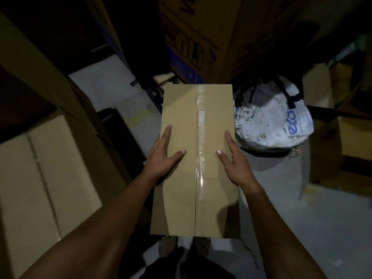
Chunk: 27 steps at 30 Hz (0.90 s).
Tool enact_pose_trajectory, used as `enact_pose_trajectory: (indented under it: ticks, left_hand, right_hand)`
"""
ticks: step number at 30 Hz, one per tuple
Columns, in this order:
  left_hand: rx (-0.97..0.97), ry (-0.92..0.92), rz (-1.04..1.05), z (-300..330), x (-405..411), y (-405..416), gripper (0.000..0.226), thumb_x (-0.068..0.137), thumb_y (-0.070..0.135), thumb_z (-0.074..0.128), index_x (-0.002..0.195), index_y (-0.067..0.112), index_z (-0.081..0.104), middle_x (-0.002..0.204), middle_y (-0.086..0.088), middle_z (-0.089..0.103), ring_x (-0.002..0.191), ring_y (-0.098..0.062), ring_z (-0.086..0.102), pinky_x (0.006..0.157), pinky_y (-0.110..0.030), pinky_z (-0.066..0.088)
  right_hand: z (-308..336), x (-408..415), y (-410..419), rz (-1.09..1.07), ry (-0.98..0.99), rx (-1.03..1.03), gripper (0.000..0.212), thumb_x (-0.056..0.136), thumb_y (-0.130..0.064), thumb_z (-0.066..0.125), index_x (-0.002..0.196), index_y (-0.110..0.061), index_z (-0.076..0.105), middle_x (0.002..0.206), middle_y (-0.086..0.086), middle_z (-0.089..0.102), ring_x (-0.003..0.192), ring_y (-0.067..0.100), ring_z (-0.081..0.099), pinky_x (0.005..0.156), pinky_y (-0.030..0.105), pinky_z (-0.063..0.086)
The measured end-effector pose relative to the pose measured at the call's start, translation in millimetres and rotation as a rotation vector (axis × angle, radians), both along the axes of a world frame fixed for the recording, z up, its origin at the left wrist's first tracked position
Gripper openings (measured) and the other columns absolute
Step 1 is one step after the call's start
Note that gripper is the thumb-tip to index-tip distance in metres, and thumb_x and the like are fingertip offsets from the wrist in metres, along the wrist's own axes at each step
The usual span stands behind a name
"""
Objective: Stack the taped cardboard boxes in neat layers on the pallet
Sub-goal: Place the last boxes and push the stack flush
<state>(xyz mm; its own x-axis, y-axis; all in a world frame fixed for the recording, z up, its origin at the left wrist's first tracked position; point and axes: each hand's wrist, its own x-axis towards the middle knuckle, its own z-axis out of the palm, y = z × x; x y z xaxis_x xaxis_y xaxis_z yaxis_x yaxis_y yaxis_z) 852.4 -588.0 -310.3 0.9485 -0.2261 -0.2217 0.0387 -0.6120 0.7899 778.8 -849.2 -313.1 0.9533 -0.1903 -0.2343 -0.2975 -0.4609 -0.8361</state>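
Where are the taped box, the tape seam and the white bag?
taped box (181,121): head view, bare top face left of the seam.
tape seam (200,125): head view, mid strip.
white bag (269,119): head view, crumpled side.

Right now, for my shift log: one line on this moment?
carry | taped cardboard box held between left hand and right hand | thumbs on top | pallet not in view
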Motion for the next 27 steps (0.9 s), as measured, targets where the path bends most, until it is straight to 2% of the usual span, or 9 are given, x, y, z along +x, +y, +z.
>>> enact_pose_trajectory:
  ticks: [4,8,13,19,24,27]
  left_hand:
    - [-0.002,-0.032,0.033,108.2,-11.8,12.7,0.096,0.087,0.07,0.068,0.157,0.062,0.003,0.17,0.008,0.023,0.154,-0.024,0.028,0.122,-0.049,0.031]
    - [-0.033,-0.043,0.075,200.8,-26.6,32.0,0.096,0.086,0.07,0.068,0.157,0.061,0.003,0.171,0.009,0.022,0.154,-0.022,0.027,0.123,-0.05,0.03]
    - [-0.021,-0.073,0.17,282.0,-52.3,68.9,0.097,0.085,0.072,0.067,0.157,0.061,0.003,0.171,0.013,0.02,0.157,-0.022,0.022,0.123,-0.056,0.028]
    - [-0.007,-0.117,0.286,339.7,-85.3,132.3,0.1,0.086,0.069,0.068,0.162,0.049,0.007,0.171,0.013,0.019,0.157,-0.02,0.02,0.125,-0.052,0.027]
    - [0.02,-0.12,0.385,354.8,-108.6,202.6,0.101,0.085,0.069,0.068,0.163,0.046,0.008,0.171,0.01,0.021,0.156,-0.021,0.022,0.125,-0.05,0.026]
    - [0.043,-0.103,0.447,357.9,-117.5,244.8,0.102,0.084,0.07,0.068,0.163,0.046,0.008,0.17,0.008,0.023,0.156,-0.025,0.023,0.124,-0.052,0.027]
  right_hand:
    - [112.7,-1.7,10.4,0.035,-0.03,-0.003,0.069,0.106,-0.043,0.053,0.16,-0.055,0.012,0.169,-0.019,0.017,0.153,0.001,0.011,0.126,0.038,0.018]
    - [202.3,-2.3,24.7,0.085,-0.036,-0.023,0.068,0.106,-0.048,0.052,0.159,-0.059,0.011,0.17,-0.019,0.017,0.157,0.008,0.011,0.129,0.046,0.018]
    - [285.5,-2.0,56.7,0.176,-0.071,-0.059,0.068,0.106,-0.049,0.051,0.159,-0.057,0.01,0.171,-0.016,0.017,0.157,0.014,0.015,0.128,0.049,0.02]
    - [342.5,4.0,115.2,0.305,-0.062,-0.051,0.067,0.104,-0.055,0.051,0.155,-0.065,0.009,0.172,-0.011,0.017,0.158,0.021,0.015,0.125,0.057,0.022]
    - [358.7,5.8,187.1,0.423,-0.07,0.044,0.067,0.105,-0.046,0.053,0.16,-0.055,0.015,0.17,-0.01,0.021,0.156,0.018,0.02,0.124,0.045,0.021]
    - [357.3,8.8,230.2,0.478,-0.038,0.1,0.068,0.105,-0.047,0.054,0.158,-0.059,0.014,0.17,-0.009,0.022,0.154,0.019,0.023,0.124,0.047,0.025]
